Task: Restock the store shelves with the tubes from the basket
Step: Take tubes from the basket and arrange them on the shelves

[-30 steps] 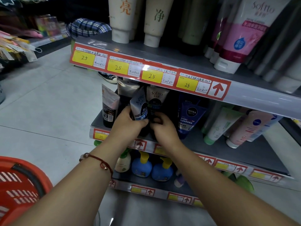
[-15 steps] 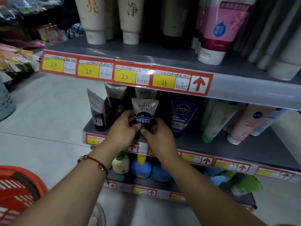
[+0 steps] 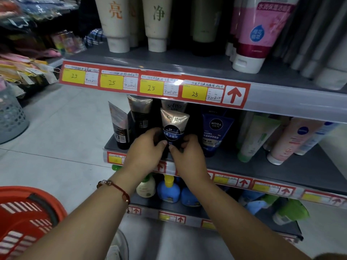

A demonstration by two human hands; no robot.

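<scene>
Both hands pinch the Softto tube (image 3: 174,126) low at its dark cap end, left hand (image 3: 145,149) at its 8 o'clock, right hand (image 3: 187,153) at 5 o'clock; it stands cap-down at the middle shelf (image 3: 244,166) front edge. Likely light, soft-walled and glossy, so hold by the stiffer cap. Red basket (image 3: 22,218) sits at 7 o'clock on pale tiled floor (image 3: 62,139)

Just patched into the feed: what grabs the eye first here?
Both hands, left hand and right hand, grip the base of a Softto tube standing on the middle shelf. Above it runs a red price strip with yellow "25" tags. The red basket sits bottom left.
</scene>
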